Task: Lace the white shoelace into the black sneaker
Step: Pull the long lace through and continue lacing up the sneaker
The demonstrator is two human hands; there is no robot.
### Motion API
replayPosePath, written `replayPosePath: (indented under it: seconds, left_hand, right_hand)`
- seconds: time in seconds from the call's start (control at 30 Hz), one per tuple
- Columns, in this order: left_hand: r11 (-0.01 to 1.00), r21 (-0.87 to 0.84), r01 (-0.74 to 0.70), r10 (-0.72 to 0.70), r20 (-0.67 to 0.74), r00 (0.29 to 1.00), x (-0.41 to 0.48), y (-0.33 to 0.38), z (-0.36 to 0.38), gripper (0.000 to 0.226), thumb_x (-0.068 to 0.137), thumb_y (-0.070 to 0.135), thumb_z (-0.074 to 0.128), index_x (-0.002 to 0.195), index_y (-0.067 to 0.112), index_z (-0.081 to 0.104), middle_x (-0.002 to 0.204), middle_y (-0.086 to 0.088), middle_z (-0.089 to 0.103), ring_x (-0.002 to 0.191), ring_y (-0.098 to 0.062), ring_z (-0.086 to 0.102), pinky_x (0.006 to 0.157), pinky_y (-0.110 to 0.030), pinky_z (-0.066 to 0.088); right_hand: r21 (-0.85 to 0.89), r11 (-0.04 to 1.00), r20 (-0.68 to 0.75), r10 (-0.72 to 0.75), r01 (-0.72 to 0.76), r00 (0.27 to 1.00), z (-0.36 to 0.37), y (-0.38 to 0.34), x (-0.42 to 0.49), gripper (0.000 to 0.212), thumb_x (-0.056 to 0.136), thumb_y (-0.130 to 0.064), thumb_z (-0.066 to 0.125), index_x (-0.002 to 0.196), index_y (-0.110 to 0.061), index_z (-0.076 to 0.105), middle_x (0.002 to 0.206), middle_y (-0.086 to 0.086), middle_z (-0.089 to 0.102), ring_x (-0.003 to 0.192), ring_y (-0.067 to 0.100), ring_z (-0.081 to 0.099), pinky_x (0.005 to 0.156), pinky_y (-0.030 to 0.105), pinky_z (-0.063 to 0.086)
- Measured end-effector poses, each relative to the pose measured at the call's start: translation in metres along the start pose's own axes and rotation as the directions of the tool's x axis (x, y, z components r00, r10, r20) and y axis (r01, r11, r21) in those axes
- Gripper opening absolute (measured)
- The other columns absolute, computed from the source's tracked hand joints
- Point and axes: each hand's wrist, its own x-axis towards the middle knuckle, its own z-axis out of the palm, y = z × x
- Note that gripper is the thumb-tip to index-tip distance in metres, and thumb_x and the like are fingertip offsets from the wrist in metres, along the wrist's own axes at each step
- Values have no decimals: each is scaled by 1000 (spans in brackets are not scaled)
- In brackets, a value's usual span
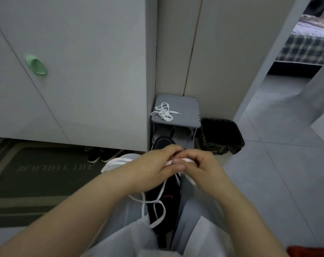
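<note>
Slack of the white shoelace (pixel 143 208) hangs from the left hand (pixel 157 164) and loops over the black sneaker (pixel 168 197), which lies lengthwise on the person's lap, toe pointing away. The left hand's fingers are curled and pinch the lace. Just beside it, the right hand (pixel 200 164) is also curled around the lace. Both hands hide the eyelets. The risk, as I judge it, is that the hanging loop twists or catches, so the lace enters turned or uneven. The tip may also miss its eyelet. Further right, a second lace (pixel 164 112) lies near the left edge of a grey stool (pixel 187 112).
</note>
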Motion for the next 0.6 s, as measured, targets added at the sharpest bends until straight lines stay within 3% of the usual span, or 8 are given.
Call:
replayPosePath:
  seconds: [0.13,0.27,0.37,0.47,0.53,0.6]
  left_hand:
    - [992,102,78,-69,-89,994,-17,-20,-31,19,93,32,48,90,28,66,74,11,62,68,3,53,62,-12,39]
    - [966,141,219,-187,-207,960,-45,-52,-60,22,92,33,46,77,34,63,78,6,63,72,-9,55,69,-27,43]
    - [936,218,277,-233,-207,950,-59,-76,-70,25,92,28,47,73,39,58,78,10,60,75,-9,52,68,-26,40]
    - [874,375,310,-274,-149,950,-64,-83,-63,18,92,31,47,85,46,54,94,15,57,90,-9,51,80,-26,40]
    - [911,321,260,-223,-147,964,-59,-75,-44,22,93,33,46,113,42,52,112,21,49,105,-2,45,89,-15,35]
    - [970,196,144,-123,-113,986,-47,-57,-20,32,94,28,47,125,34,46,118,21,44,104,7,39,81,1,27]
  right_hand:
    - [-105,994,-18,38,-40,999,-22,8,-3,17,88,-17,60,76,-24,70,62,-6,56,58,4,43,56,16,34]
    - [-194,975,-8,107,-107,994,-29,26,-10,24,96,-15,46,86,-23,66,59,-21,53,57,-3,45,58,10,33]
    - [-249,961,3,124,-119,992,-22,31,-11,28,97,-16,45,86,-35,63,71,-28,56,72,-5,51,68,8,35]
    - [-213,967,33,147,-137,989,-7,32,-8,30,93,-11,51,84,-37,65,69,-18,60,69,-4,54,70,9,40]
    - [-126,977,49,181,-174,982,10,28,-5,26,90,-9,57,83,-32,68,68,-10,65,64,-3,57,69,12,46]
    - [-60,983,55,178,-175,982,28,22,-3,24,86,-9,62,77,-30,68,67,-5,68,61,3,61,67,16,50]
